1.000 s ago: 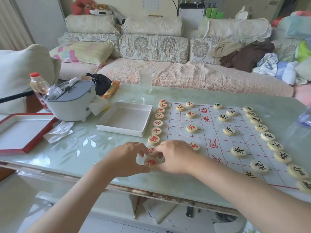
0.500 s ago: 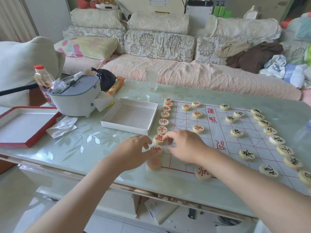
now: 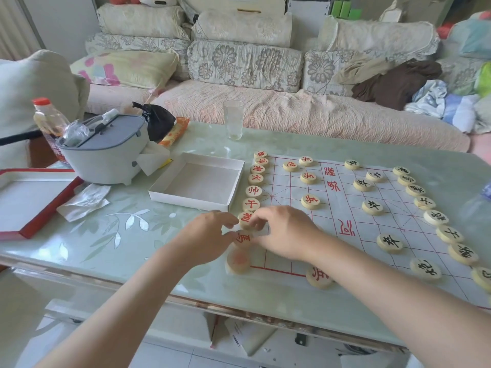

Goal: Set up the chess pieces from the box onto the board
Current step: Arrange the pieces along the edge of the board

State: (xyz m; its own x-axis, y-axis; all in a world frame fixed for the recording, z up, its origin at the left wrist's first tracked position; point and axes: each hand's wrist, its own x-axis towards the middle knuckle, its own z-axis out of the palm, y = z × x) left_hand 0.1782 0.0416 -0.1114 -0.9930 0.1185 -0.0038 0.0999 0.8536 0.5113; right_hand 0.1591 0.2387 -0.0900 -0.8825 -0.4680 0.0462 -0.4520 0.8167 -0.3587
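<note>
The chess board (image 3: 345, 208) is a white sheet with red lines on the right half of the table. Red-lettered round pieces (image 3: 253, 191) run in a column down its left edge, and black-lettered pieces (image 3: 435, 217) line the right edge. My left hand (image 3: 210, 237) and my right hand (image 3: 281, 232) meet at the lower left column. Fingertips of both pinch a red piece (image 3: 245, 218). Just below it lies another red piece (image 3: 243, 238), touched by my left thumb. A blurred piece (image 3: 237, 260) sits at the board's front corner. The white box (image 3: 159, 193) stands empty.
A red soldier piece (image 3: 318, 277) lies at the board's front edge, half under my right forearm. A grey-lidded container (image 3: 103, 152), a bottle (image 3: 49, 120), a crumpled tissue (image 3: 85, 197) and a red-rimmed tray (image 3: 50, 203) stand at left. A drinking glass (image 3: 233, 119) is behind the box.
Both hands have moved away from the front corner piece and up the red column to the piece two places further on. The corner piece now lies uncovered.
</note>
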